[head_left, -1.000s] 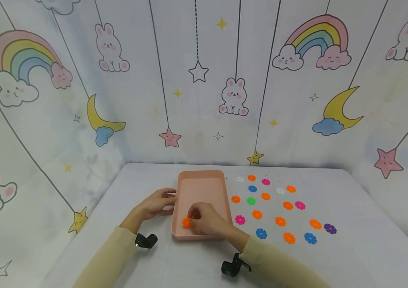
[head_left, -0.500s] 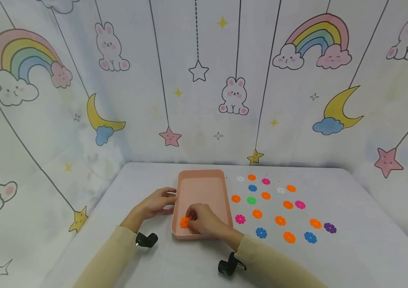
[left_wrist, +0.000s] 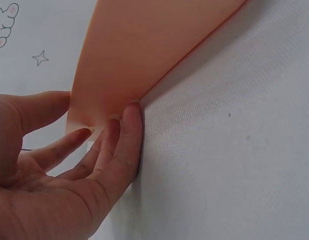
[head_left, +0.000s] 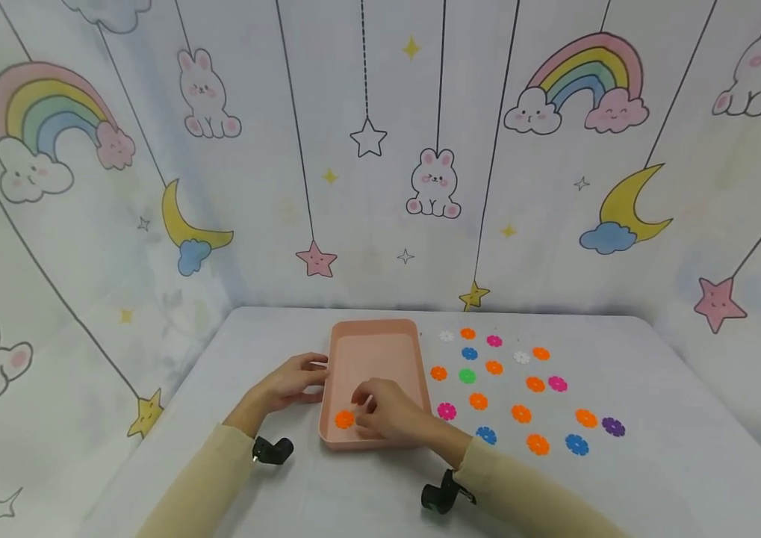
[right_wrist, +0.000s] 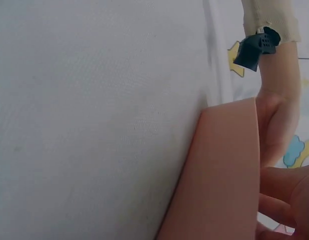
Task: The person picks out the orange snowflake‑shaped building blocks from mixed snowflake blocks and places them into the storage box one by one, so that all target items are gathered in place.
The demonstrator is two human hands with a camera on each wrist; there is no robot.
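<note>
A pink rectangular tray point(head_left: 380, 351) lies on the white table. Inside its near left corner sits an orange flower-shaped disc point(head_left: 344, 419), flat on the tray floor. My right hand point(head_left: 390, 411) hovers over the tray's near part, thumb and fingers parted, just right of that disc with nothing between them. My left hand point(head_left: 291, 381) rests against the tray's left side. In the left wrist view, its fingertips point(left_wrist: 133, 112) touch the tray's outer wall point(left_wrist: 139, 45) low down, with the thumb at the rim. The right wrist view shows the tray's near wall point(right_wrist: 219, 175), the right fingers partly hidden behind it.
Right of the tray, several flower discs lie spread over the table: orange point(head_left: 521, 414), blue point(head_left: 577, 444), green point(head_left: 467, 376), magenta point(head_left: 446, 411), white point(head_left: 521, 358) and purple point(head_left: 613, 427). A printed cloth point(head_left: 367, 209) hangs behind the table.
My right hand has let go of the orange flower disc in the tray's near left corner and drawn slightly right. My left hand stays at the tray's side.
</note>
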